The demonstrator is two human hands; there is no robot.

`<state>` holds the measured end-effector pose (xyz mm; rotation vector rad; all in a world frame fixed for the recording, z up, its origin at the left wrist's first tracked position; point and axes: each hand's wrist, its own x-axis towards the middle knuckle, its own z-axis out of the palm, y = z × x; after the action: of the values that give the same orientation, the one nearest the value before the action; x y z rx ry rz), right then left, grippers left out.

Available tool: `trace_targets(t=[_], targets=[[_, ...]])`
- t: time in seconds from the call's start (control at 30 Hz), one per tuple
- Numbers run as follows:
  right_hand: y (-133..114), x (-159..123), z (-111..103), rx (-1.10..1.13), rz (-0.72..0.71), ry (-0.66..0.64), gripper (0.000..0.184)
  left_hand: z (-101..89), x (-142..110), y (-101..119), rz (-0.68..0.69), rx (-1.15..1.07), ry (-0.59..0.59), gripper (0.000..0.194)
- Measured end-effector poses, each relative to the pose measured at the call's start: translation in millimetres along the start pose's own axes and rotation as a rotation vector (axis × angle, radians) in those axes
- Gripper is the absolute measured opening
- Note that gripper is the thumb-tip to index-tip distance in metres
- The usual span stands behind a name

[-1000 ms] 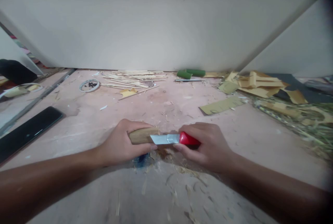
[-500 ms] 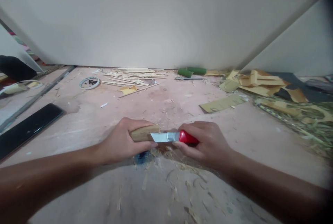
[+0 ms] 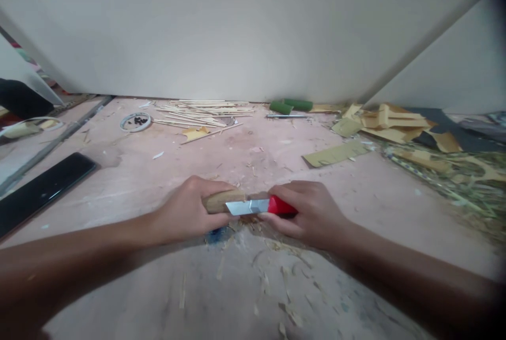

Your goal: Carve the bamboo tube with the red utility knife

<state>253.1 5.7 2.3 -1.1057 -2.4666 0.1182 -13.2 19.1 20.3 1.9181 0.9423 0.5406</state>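
A short tan piece, probably bamboo or wood point(image 3: 217, 201), is gripped between the thumb and fingers of my left hand point(image 3: 191, 208). My right hand point(image 3: 306, 211) is closed around the red handle of a knife point(image 3: 282, 205). Its pale blade point(image 3: 243, 207) points left and lies across the near side of the tan piece, overlapping its right end. Whether the edge bites into it I cannot tell. Thin shavings point(image 3: 290, 313) are scattered below the hands, beside a blue stain point(image 3: 215, 234) on the surface.
At the back lie thin sticks point(image 3: 201, 113), a round lid with dark bits point(image 3: 135, 122) and green tube pieces point(image 3: 292, 106). A black phone point(image 3: 51, 187) is at left. Cut tan strips point(image 3: 395, 124), a flat olive piece point(image 3: 336, 154) and a heap of shavings point(image 3: 470, 182) sit at right.
The knife blade has shifted slightly left along the tan piece, my right hand moving with it. My left hand keeps its hold, and the view has tilted a little.
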Motion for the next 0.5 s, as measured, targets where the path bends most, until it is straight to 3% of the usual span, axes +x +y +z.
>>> trace_targets(t=[0.5], targets=[[-2.4,0.7,-4.6,0.030,-0.038,0.014,0.034,-6.7,-2.0,2.5,-0.101,-0.157,-0.060,0.027]])
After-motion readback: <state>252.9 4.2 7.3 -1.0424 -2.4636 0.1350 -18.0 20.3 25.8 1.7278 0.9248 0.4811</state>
